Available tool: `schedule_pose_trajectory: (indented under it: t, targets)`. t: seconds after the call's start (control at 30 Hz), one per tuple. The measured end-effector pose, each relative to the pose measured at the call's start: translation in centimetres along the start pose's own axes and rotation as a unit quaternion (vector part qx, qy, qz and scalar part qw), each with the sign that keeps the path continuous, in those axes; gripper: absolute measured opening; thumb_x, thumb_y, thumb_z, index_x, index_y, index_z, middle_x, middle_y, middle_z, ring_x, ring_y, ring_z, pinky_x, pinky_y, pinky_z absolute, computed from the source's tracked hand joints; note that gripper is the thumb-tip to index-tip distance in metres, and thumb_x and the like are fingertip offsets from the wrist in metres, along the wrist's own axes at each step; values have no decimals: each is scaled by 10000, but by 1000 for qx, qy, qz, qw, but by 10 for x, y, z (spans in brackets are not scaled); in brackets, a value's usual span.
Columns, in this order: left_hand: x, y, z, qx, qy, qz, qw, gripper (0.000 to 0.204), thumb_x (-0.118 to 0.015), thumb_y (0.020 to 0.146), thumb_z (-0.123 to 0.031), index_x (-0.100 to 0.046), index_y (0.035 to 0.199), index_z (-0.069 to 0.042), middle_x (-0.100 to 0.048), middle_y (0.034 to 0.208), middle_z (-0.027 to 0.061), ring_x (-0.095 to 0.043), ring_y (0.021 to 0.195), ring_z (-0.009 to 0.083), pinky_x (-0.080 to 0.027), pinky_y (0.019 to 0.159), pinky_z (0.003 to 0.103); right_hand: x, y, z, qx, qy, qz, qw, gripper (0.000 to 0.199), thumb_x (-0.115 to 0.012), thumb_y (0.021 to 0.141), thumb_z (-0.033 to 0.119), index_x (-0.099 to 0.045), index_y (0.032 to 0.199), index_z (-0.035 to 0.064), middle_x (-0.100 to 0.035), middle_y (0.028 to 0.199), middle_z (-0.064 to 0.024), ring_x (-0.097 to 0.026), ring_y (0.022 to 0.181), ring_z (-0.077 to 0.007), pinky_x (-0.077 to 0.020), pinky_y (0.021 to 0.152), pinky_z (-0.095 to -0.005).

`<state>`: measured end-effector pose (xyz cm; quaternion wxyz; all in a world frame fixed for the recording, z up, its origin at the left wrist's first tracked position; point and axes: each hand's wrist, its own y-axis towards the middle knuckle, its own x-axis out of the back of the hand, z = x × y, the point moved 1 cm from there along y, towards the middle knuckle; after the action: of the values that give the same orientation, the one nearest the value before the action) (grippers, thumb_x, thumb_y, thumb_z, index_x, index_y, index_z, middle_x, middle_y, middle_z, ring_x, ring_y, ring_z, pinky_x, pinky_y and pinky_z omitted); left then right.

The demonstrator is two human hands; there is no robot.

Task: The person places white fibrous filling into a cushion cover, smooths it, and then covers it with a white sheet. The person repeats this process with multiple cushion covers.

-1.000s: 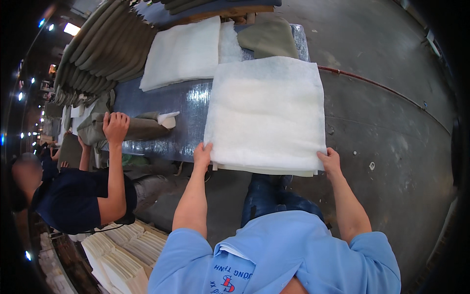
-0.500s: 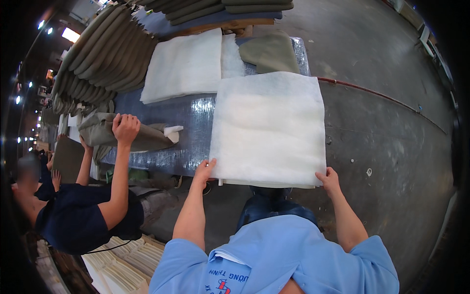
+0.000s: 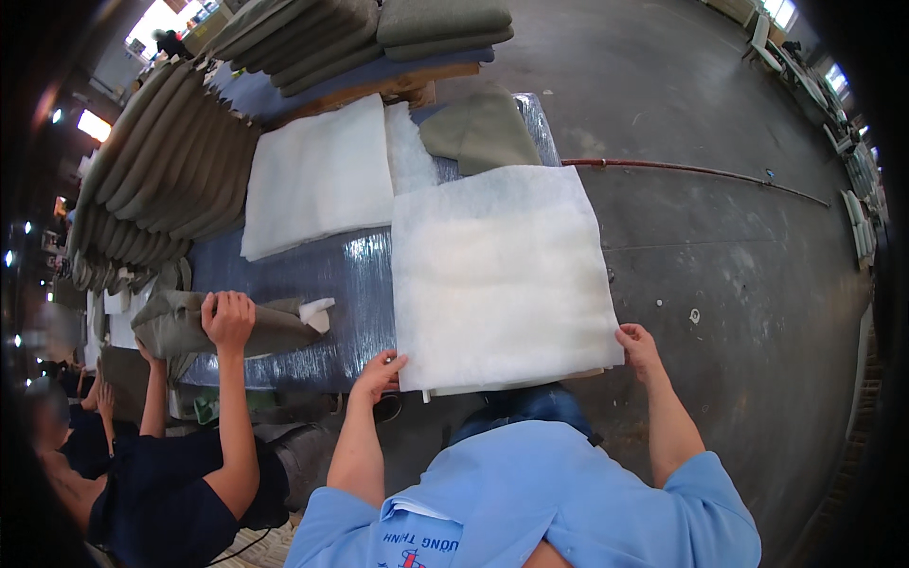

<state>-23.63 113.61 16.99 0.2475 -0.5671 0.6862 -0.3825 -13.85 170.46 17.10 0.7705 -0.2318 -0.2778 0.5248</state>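
Observation:
In front of me a square white batting sheet (image 3: 502, 284) is spread flat, with the near edge of a pale pad (image 3: 521, 381) showing beneath it. My left hand (image 3: 381, 372) is closed on the sheet's near left corner, thumb on top. At the near right corner my right hand (image 3: 640, 348) grips the edge between thumb and fingers. The sheet's near side reaches past the edge of the plastic-wrapped table (image 3: 355, 308). Beyond its far edge lies a folded olive-green fabric cover (image 3: 483, 128).
A stack of white batting (image 3: 317, 175) lies farther back on the table. Olive cushions (image 3: 161, 161) are piled at the far left, with more (image 3: 445, 24) behind. To my left a co-worker's hand (image 3: 228, 320) holds an olive cover (image 3: 175, 322). A red hose (image 3: 701, 170) crosses the floor.
The view has tilted, so the table and its stacks appear lower and farther left. Both my hands remain at the sheet's near corners. The co-worker still holds the olive cover.

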Motion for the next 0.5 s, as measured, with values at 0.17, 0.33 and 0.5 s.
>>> schedule_pose_trajectory:
  t: [0.17, 0.33, 0.5]
  targets:
    - [14, 35, -67, -62, -31, -44, 997, 526, -637, 990, -546, -608, 1324, -141, -674, 1061, 27, -630, 895, 172, -491, 788, 354, -9, 34, 55, 23, -11, -46, 999, 355, -649, 1014, 439, -658, 1182, 126, -635, 908, 36, -583, 745, -58, -473, 613, -239]
    - [-17, 99, -145, -69, -96, -80, 990, 500, -634, 993, -550, -668, 1186, -90, -653, 959, 13, -594, 857, 142, -467, 752, 335, -46, 106, 112, 69, -46, -83, 993, 401, -636, 1014, 466, -706, 1090, 79, -647, 886, 13, -583, 747, -103, -482, 667, -284]
    - [-6, 156, -177, -94, -76, -231, 965, 377, -702, 971, -477, -710, 1063, -112, -624, 888, -20, -552, 787, 118, -451, 695, 330, -96, 176, 155, 90, -128, -168, 973, 455, -638, 1005, 481, -708, 980, 32, -663, 852, -12, -596, 764, -156, -481, 739, -338]
